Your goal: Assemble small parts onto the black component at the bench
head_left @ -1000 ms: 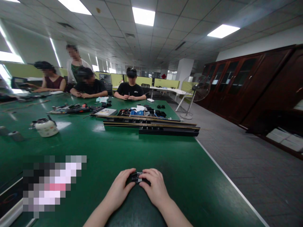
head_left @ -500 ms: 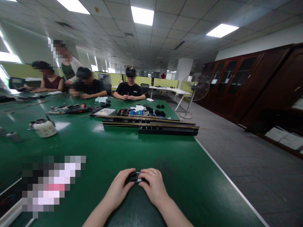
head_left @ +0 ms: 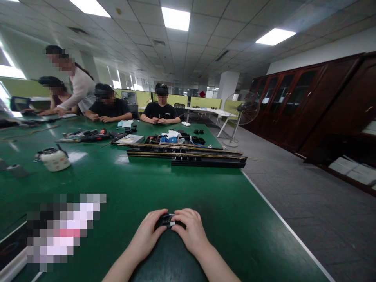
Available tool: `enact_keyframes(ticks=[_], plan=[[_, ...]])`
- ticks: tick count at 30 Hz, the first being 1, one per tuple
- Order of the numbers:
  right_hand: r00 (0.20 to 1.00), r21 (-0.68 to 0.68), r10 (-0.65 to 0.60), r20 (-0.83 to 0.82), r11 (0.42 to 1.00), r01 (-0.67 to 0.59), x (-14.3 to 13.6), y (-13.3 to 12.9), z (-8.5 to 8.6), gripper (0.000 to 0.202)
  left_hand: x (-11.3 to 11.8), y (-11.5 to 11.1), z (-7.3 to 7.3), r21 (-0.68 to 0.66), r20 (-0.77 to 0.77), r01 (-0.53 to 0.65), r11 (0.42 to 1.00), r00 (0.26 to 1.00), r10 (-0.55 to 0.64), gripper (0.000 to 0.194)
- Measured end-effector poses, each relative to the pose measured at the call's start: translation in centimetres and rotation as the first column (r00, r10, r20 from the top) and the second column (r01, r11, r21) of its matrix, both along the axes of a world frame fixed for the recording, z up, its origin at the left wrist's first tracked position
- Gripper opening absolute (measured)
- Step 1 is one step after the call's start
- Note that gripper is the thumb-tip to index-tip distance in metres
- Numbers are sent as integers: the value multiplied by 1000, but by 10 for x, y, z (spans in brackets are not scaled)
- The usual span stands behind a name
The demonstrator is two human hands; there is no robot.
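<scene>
Close to the near side of the green table [head_left: 141,192], my left hand [head_left: 149,231] and my right hand [head_left: 190,229] face each other. Between them is a small black part [head_left: 168,221] with a few light patches; its exact kind cannot be made out. The left fingers and thumb curl round its left end, while the right fingers and thumb grip its right end. Much of the part is hidden under the fingertips of both hands.
Long black rails [head_left: 208,161] with thin rods lie across the table ahead. A white jar-like pot [head_left: 55,159] stands left, with a laptop-like device [head_left: 13,248] nearer. Tools [head_left: 85,136] lie farther back. Co-workers [head_left: 161,111] sit at the far side; a fan [head_left: 239,113] stands right.
At the far left, the standing person has moved left and now leans over the seated person with an arm reaching to the table. My hands and the black part look unchanged.
</scene>
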State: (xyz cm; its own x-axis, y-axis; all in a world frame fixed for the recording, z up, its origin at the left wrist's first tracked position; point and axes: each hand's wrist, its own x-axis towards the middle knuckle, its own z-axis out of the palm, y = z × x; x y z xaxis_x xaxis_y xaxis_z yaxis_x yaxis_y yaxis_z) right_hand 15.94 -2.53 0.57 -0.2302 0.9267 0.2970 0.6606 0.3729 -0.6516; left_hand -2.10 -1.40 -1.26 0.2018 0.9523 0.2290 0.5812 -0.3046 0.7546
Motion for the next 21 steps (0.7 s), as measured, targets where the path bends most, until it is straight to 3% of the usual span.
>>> enact_keyframes(ticks=[8, 21], plan=[[999, -28, 4, -33, 1000, -5, -1, -1, 6, 18, -3, 0, -2, 4, -7, 18, 1000, 1000, -18, 36], [1000, -1, -26, -2, 1000, 26, -3, -3, 2, 20, -2, -1, -4, 22, 0, 27, 999, 1000, -27, 37]])
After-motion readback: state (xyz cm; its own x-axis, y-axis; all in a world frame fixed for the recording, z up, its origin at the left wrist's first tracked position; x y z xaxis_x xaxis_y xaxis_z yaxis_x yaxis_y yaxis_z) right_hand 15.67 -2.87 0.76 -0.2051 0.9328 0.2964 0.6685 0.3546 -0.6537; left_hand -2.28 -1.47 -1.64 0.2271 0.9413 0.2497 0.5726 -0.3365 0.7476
